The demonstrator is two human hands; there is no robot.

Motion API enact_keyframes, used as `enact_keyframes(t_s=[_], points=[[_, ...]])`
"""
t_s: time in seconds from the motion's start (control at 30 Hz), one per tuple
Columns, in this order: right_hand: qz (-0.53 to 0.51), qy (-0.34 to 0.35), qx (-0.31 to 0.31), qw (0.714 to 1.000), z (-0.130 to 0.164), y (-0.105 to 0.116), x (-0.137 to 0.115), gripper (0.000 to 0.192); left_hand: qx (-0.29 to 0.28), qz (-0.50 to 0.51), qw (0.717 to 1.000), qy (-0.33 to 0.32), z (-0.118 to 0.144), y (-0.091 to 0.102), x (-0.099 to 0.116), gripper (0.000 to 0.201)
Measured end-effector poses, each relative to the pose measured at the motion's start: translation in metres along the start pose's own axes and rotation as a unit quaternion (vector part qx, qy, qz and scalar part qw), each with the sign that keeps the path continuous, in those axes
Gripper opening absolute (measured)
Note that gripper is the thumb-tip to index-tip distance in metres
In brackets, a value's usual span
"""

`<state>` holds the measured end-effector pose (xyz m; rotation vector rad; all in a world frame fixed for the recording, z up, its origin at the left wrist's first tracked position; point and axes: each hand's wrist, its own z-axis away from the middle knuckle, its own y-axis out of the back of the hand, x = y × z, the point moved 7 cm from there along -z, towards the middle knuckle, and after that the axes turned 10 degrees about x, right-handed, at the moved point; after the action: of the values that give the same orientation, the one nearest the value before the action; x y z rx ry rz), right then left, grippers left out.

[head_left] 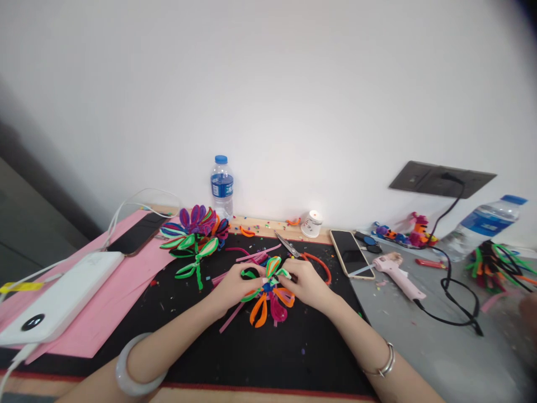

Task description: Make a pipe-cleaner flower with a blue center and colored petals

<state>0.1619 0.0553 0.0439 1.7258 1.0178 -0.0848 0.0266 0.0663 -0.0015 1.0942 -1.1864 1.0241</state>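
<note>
Between my two hands is a pipe-cleaner flower (pixel 259 311) with green, orange and magenta petals around a blue centre. My left hand (pixel 235 286) pinches it from the left, by the green petals. From the right, my right hand (pixel 309 284) grips it with closed fingers near a green-and-white petal. Just beyond my right hand lie scissors with orange handles (pixel 321 264), partly hidden by it. Loose pink pipe cleaners (pixel 247 254) lie behind the flower. A finished-looking pipe-cleaner flower (pixel 197 246) with purple, red and green petals rests on the black mat (pixel 201 347) to the left.
A white power bank (pixel 71 291) and a dark phone (pixel 136 234) lie on pink sheets (pixel 109 313) at left. Behind stand a water bottle (pixel 221 190) and paper cup (pixel 311 225). At right are another phone (pixel 351 252), a corded glue gun (pixel 398 277) and a pipe-cleaner bundle (pixel 495 268).
</note>
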Motion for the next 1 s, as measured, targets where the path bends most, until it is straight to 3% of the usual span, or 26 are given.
enact_keyframes(t_s=[1.0], points=[[0.004, 0.001, -0.003, 1.000, 0.0002, -0.0005, 0.0005, 0.024, 0.017, -0.031, 0.999, -0.023, -0.0004, 0.0020, 0.0040, 0.020]])
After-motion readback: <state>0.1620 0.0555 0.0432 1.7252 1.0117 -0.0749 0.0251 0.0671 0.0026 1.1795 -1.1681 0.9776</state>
